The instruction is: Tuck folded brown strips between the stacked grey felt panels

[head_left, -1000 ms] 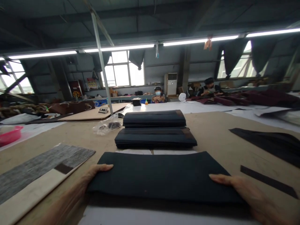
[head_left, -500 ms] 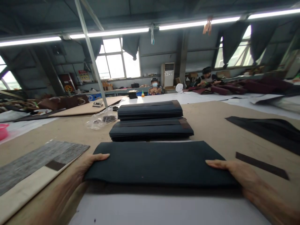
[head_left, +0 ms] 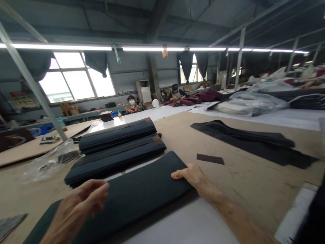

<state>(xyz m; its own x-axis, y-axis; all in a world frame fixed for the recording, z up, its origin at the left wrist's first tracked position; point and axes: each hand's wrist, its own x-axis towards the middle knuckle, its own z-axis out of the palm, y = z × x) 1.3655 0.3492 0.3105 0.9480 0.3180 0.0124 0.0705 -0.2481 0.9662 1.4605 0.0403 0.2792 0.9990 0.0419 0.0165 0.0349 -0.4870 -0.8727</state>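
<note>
Here, flat dark fabric panel (head_left: 132, 196), matte, right hand (head_left: 193, 176) on edge

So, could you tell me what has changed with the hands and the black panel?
The left hand has let go of the flat black fabric panel and lifted above its left end. The right hand stays on its right end; the two dark fabric stacks behind stay put.

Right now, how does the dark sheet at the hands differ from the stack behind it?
The dark sheet looks a single layer; the dark stack is many layers thick. The right hand holds the sheet's end; nothing touches the stack. The stack carries a brown strip across its right end; the sheet is plain. Both are dark and long.
</note>
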